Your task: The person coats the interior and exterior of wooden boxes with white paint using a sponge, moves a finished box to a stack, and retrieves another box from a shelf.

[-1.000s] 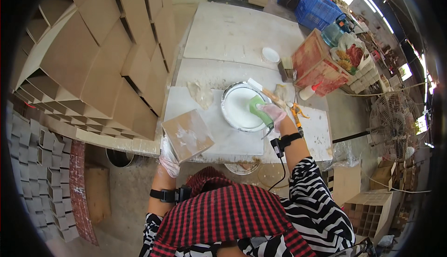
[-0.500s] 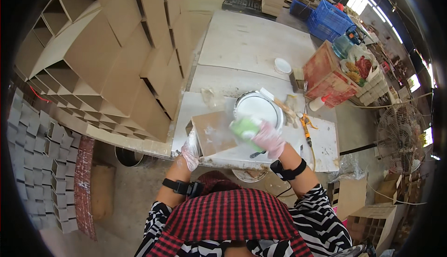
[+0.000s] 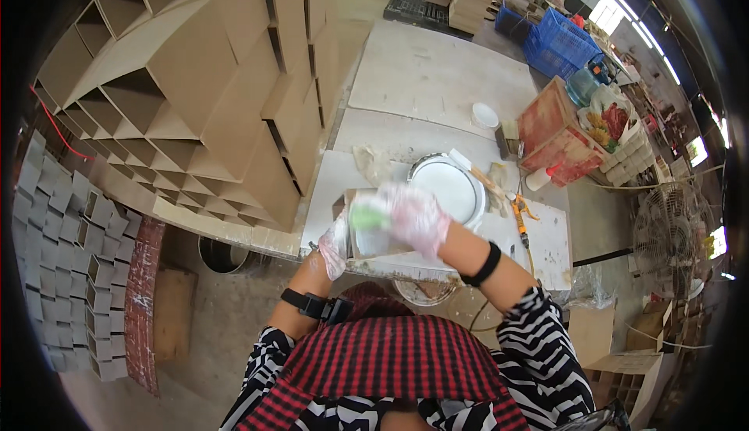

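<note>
My left hand (image 3: 334, 248), in a whitish, smeared glove, grips the left side of a cardboard box (image 3: 381, 245) lying on the worktable. A green sponge (image 3: 368, 214) is held in my gloved right hand (image 3: 417, 216), which is blurred by motion. The sponge is at the box's upper face, and my hand hides much of that face. White coating shows on the box below the sponge. Right beside the box stands a round bucket (image 3: 451, 191) of white liquid, with a wooden-handled brush (image 3: 473, 169) lying across its rim.
Tall stacked cardboard boxes (image 3: 226, 80) wall off the table's left. On the table's right are an orange-handled tool (image 3: 523, 216) with a hose, a red-capped white bottle (image 3: 540, 178) and a reddish crate (image 3: 558, 131). A white bowl (image 3: 484, 115) sits farther back. A fan (image 3: 672, 232) stands right.
My right hand has moved left with the green sponge, from beside the bucket onto the box. The box's top now looks whiter. My left hand stays on the box's side.
</note>
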Demonstrator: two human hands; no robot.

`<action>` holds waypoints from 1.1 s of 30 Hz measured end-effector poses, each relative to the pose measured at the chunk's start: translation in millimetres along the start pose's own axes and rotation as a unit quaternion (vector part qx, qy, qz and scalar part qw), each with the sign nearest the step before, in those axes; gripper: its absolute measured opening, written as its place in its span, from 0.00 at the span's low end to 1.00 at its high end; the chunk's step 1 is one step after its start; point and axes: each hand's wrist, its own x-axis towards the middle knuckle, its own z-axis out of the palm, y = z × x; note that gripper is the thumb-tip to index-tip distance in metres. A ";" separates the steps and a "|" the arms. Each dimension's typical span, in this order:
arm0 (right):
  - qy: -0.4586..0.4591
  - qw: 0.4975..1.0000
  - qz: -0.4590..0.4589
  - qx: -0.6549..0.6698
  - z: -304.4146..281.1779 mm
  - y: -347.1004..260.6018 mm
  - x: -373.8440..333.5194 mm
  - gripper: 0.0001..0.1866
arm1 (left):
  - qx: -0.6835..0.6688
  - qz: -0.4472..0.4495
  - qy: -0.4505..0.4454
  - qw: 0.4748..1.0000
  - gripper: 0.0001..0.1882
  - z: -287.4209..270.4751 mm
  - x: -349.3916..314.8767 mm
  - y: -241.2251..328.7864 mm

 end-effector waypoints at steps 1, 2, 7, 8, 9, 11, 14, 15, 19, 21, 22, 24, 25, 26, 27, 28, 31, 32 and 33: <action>-0.001 0.997 0.064 0.038 1.7 5.1 7.1 0.17 | 0.071 0.002 0.071 0.995 0.21 1.2 0.1 -3.3; 0.004 0.989 0.128 0.072 -3.2 9.7 18.4 0.17 | -0.085 -0.021 0.068 0.994 0.22 4.0 3.4 -4.4; -0.081 0.994 -0.075 0.014 -2.0 -34.6 -21.2 0.22 | -0.185 -0.055 -0.109 0.975 0.24 -6.3 0.0 8.7; -0.117 0.987 -0.108 0.023 -7.4 -39.8 -26.1 0.23 | -0.189 -0.063 -0.118 0.973 0.25 -7.9 -3.3 9.6; -0.091 0.991 -0.101 -0.017 -0.2 -35.8 -25.9 0.25 | -0.192 -0.071 -0.127 0.971 0.25 -8.4 -6.4 10.5; -0.075 0.990 -0.104 -0.051 0.2 -26.7 -14.8 0.28 | -0.170 -0.079 -0.129 0.974 0.26 -10.8 -12.9 13.1; -0.082 0.992 -0.091 -0.030 -19.0 -31.0 -0.8 0.29 | -0.013 -0.045 -0.113 0.992 0.28 -2.9 -15.0 14.8; -0.068 0.995 -0.075 -0.011 -15.0 -38.3 -1.6 0.28 | -0.227 -0.084 -0.094 0.966 0.28 11.9 -21.9 19.1; -0.055 0.991 0.033 0.117 -13.8 -24.1 -44.8 0.24 | -0.285 -0.016 -0.153 0.946 0.23 -21.7 -9.0 16.0; -0.029 0.991 0.099 0.088 -13.8 -7.2 -65.0 0.23 | -0.262 -0.018 -0.100 0.960 0.22 -18.3 -13.6 23.6; -0.015 0.989 0.128 0.076 -13.8 -4.1 -67.8 0.23 | -0.319 -0.031 -0.153 0.935 0.22 -31.3 -8.8 20.3; 0.008 0.991 0.106 0.086 -20.8 -29.2 -47.7 0.23 | -0.297 -0.040 -0.145 0.943 0.22 -27.0 -6.0 13.8; 0.020 0.992 0.093 0.088 -25.7 -37.4 -39.6 0.23 | -0.215 -0.022 -0.086 0.973 0.21 -5.7 -13.2 20.2; 0.007 0.992 0.095 0.083 -23.9 -38.0 -39.7 0.23 | -0.129 0.002 -0.025 0.991 0.21 4.9 -18.9 25.2; -0.007 0.992 0.096 0.078 -19.6 -37.7 -40.8 0.24 | -0.161 -0.004 -0.068 0.985 0.21 -3.7 -16.1 21.8; -0.021 0.992 0.097 0.074 -14.7 -36.9 -42.1 0.24 | -0.193 -0.011 -0.111 0.975 0.21 -20.3 -10.7 15.2; 0.000 0.982 0.186 0.043 -12.1 -7.4 -65.3 0.25 | -0.242 -0.033 -0.135 0.960 0.22 -18.4 -9.3 16.7; 0.024 0.983 0.174 0.050 -13.7 -5.2 -67.8 0.25 | -0.250 -0.044 -0.126 0.959 0.23 -14.1 -8.4 18.4; 0.006 0.989 0.139 0.040 -17.7 -12.8 -62.5 0.25 | -0.220 -0.028 -0.136 0.966 0.23 -17.8 -5.1 13.0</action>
